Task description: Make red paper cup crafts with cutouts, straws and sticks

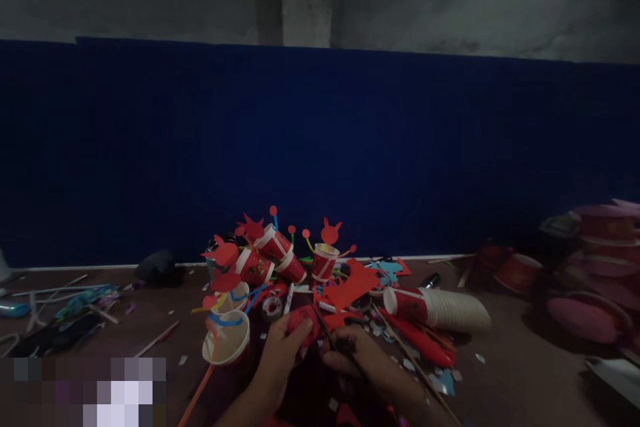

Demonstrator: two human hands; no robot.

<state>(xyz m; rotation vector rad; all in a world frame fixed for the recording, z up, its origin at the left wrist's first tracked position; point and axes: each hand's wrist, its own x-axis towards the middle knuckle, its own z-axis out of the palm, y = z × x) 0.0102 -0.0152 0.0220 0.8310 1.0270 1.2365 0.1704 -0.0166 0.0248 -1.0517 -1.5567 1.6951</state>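
My left hand (283, 357) is closed around a small red piece (301, 322), pinched near its top. My right hand (357, 359) is closed on a thin dark stick-like tool (325, 332) whose tip reaches the red piece. Just beyond the hands lies a heap of red paper-cup crafts (273, 250) with red cut-outs and coloured straws. A white cup with a blue band (226, 339) lies on its side left of my left hand. The scene is dim.
A stack of paper cups (437, 307) lies on its side at right of the heap. Paper scraps and a tape roll (272, 307) litter the brown surface (505, 373). Straws and tools lie at far left (75, 300); pink and red containers at far right (595, 267). A blue panel (320, 147) stands behind.
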